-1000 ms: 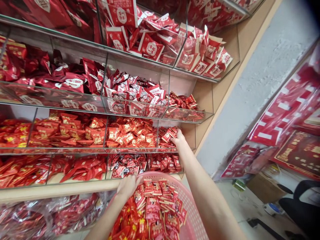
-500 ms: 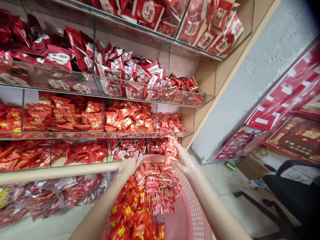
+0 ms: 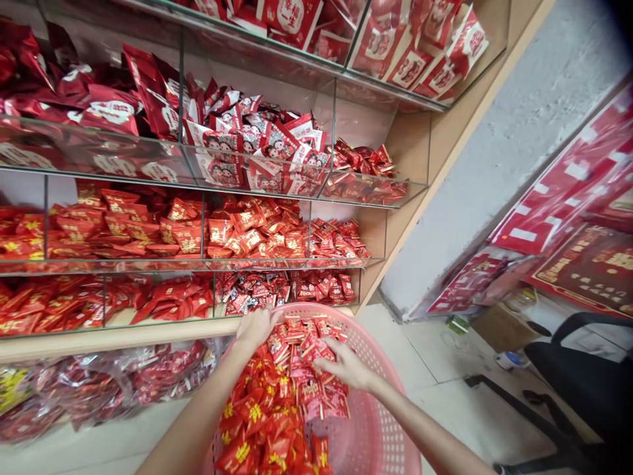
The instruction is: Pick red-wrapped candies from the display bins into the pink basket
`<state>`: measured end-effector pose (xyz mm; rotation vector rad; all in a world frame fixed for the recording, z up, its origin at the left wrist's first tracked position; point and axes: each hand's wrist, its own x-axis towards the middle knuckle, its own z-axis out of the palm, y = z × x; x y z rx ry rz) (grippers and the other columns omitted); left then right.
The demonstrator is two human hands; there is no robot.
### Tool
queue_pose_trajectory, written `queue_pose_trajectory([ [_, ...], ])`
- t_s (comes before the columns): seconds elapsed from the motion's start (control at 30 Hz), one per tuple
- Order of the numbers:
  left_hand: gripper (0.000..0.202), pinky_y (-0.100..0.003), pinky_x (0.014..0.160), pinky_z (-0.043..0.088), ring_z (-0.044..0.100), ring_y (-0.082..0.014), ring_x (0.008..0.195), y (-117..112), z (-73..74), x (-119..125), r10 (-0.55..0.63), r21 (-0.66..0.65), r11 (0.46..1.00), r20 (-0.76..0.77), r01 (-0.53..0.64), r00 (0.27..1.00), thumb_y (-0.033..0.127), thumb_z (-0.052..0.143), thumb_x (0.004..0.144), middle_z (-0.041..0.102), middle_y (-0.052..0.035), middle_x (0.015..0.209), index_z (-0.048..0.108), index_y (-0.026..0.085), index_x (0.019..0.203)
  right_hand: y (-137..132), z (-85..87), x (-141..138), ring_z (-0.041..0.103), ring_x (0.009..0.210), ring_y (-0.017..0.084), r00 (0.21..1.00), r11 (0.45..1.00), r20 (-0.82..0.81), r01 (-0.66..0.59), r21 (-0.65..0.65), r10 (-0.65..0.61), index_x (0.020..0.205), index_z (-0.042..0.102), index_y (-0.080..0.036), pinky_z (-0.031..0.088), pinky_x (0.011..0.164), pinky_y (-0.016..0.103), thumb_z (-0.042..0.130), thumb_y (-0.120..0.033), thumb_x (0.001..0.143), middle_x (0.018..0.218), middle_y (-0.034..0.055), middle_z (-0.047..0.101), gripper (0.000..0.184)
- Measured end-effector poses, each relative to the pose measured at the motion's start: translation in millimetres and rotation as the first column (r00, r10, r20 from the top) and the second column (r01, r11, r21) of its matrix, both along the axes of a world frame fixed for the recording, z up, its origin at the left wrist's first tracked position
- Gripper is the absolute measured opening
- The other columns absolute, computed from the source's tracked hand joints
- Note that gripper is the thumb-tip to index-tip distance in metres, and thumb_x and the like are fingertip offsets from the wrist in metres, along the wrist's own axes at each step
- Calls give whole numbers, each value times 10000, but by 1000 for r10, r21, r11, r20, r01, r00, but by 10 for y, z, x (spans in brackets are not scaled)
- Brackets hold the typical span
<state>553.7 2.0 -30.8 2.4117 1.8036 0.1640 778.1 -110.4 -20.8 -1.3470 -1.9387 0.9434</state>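
A round pink plastic basket (image 3: 390, 409) stands below the shelves, heaped with small red packets. On its left side are shiny red packets with gold characters (image 3: 254, 415). Flat red-wrapped lollipops (image 3: 311, 389) with pale sticks lie at the middle and far side. My left hand (image 3: 257, 330) is closed over the basket's far left rim. Inside the basket, my right hand (image 3: 349, 366) reaches in from the right, its thumb and fingers around some lollipops at the top of the pile. Its grip is partly hidden by the hand itself.
Glass-fronted shelves (image 3: 257, 264) of sorted red packets rise in front of me. Under the lowest shelf lie clear bags of packets (image 3: 158, 382). A grey wall (image 3: 445, 198) stands to the right. A black chair (image 3: 583, 382) and a cardboard box (image 3: 499, 326) are at the right.
My right hand has come down from beside the lowest shelf into the basket, bringing the lollipops it held onto the pile. My left hand has stayed on the rim.
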Motion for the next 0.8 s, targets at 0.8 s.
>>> queue_pose_trajectory([
  [0.8, 623, -351, 705, 456, 636, -260, 839, -4, 40, 9, -5, -20, 1000, -38, 4, 999, 571, 154, 859, 673, -148, 896, 525, 148, 1125, -236, 325, 309, 503, 1030, 198, 997, 990, -31, 78, 122, -75, 1084, 526, -190, 387, 924, 339, 480, -392, 848, 1119, 65, 564, 313],
])
